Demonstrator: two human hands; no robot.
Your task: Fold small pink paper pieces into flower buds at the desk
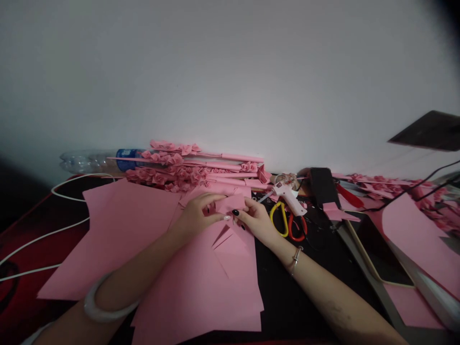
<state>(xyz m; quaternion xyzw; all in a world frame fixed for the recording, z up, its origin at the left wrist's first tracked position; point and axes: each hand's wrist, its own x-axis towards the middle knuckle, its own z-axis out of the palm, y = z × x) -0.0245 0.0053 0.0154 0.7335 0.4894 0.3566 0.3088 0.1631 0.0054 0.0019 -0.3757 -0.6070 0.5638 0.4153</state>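
A small piece of pink paper [230,204] is held up between both hands over the table. My left hand [199,214] pinches its left side, thumb in front. On its right side my right hand [257,219] grips it, the dark-nailed thumb across the lower edge. Below the hands lie folded pink paper pieces [232,249], on top of large pink sheets [190,297]. Just right of my right hand are scissors [288,223] with one yellow and one red handle, and a white glue gun [290,197] behind them.
Pink paper flowers on stems [201,167] are heaped along the wall, beside a clear plastic bottle [93,162]. White cables [72,230] cross the left side. To the right lie a black phone [323,186], a tablet-like device [377,249] and more pink sheets [420,239].
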